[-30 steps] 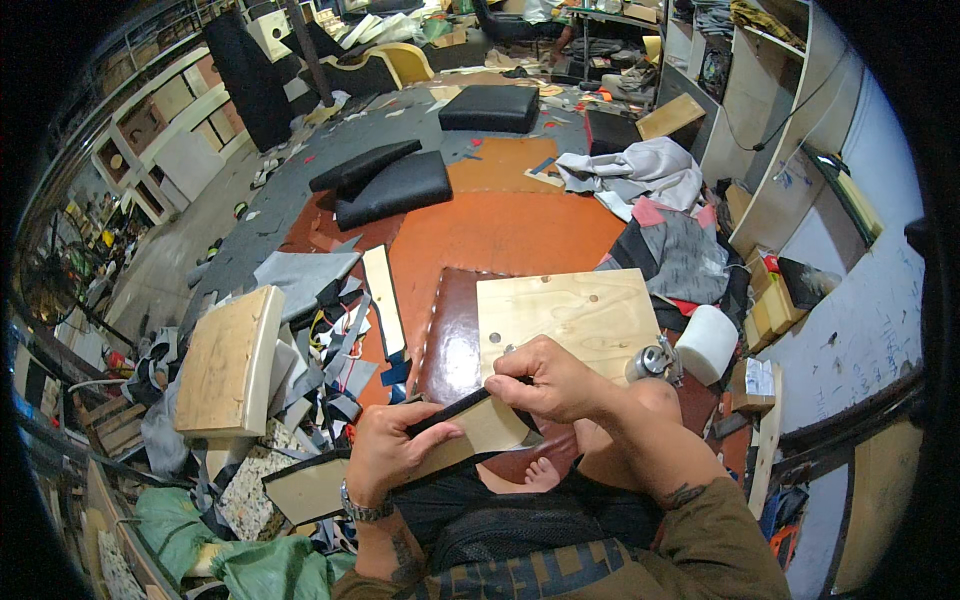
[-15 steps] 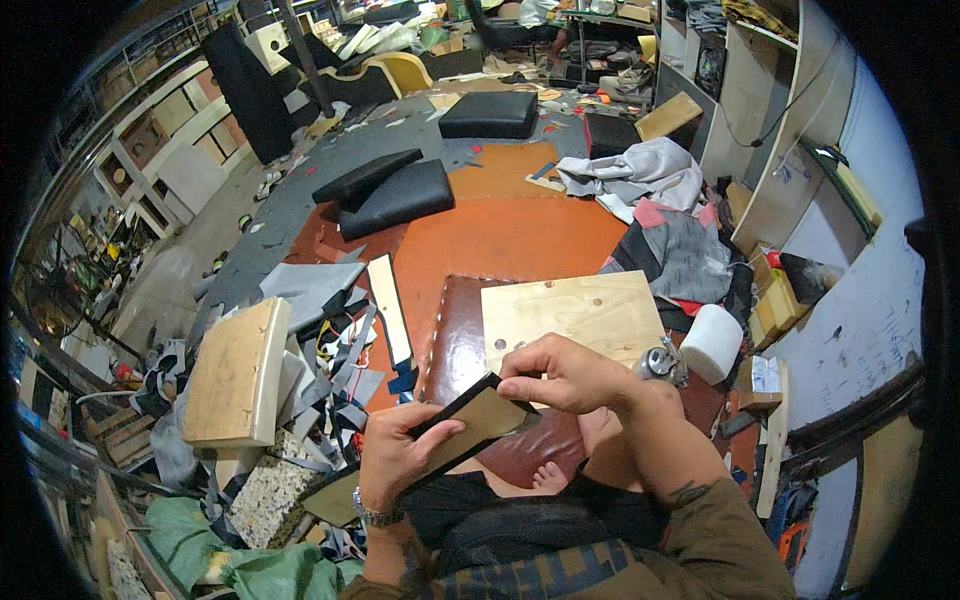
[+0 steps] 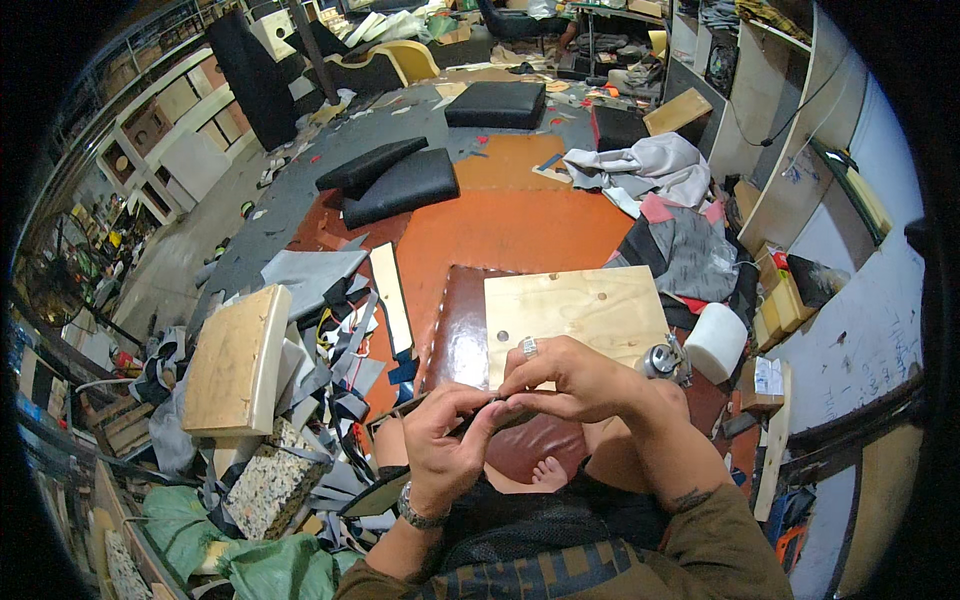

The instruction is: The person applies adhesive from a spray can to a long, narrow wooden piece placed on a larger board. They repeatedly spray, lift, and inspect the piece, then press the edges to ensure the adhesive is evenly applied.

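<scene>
My left hand [image 3: 445, 450] grips a long, narrow tan panel with a black covered edge [image 3: 378, 497]; part of it shows below my wrist, and the rest is mostly behind my fingers. My right hand [image 3: 570, 378], a ring on one finger, pinches the panel's dark edge right beside my left thumb. The fingertips of both hands nearly meet there. Just beyond them a plywood board [image 3: 575, 310] lies on a brown leather-like cushion [image 3: 458, 310]. Right of the board is a silvery metal tool [image 3: 660, 362], partly behind my right knee.
A white roll [image 3: 716, 342] stands at the right. Left are a padded wooden panel [image 3: 235, 365], speckled foam [image 3: 272, 482], fabric scraps and a green sack [image 3: 275, 565]. Black cushions [image 3: 402, 188] lie farther off on orange sheeting [image 3: 520, 235]. Grey cloth [image 3: 685, 250] is piled at right.
The panel has tipped so its tan face hardly shows between my hands. My left hand has moved right and lower, its thumb coming up to my right fingertips.
</scene>
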Available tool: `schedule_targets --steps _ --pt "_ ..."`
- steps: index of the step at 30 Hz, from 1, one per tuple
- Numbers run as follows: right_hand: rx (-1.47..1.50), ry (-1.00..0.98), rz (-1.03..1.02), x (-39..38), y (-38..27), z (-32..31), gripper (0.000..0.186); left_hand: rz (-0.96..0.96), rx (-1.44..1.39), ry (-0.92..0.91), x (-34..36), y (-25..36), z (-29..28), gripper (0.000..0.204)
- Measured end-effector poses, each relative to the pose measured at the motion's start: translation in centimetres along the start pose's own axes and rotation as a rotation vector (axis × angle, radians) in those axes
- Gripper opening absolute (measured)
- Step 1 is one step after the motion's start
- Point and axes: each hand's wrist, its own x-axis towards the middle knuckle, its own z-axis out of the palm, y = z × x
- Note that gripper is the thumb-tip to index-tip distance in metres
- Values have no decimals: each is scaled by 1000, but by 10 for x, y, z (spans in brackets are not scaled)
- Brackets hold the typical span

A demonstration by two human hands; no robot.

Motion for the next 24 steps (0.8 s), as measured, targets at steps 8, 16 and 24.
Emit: schedule_targets --steps 8,16,24 --pt "19 -15 18 -1 -2 0 17 41 5 34 -2 -2 1 18" --pt "-186 103 110 1 -7 -8 12 -263 15 -343 -5 -48 -39 50" --pt "597 344 238 -5 4 -26 35 -192 57 -220 -2 -47 -55 39"
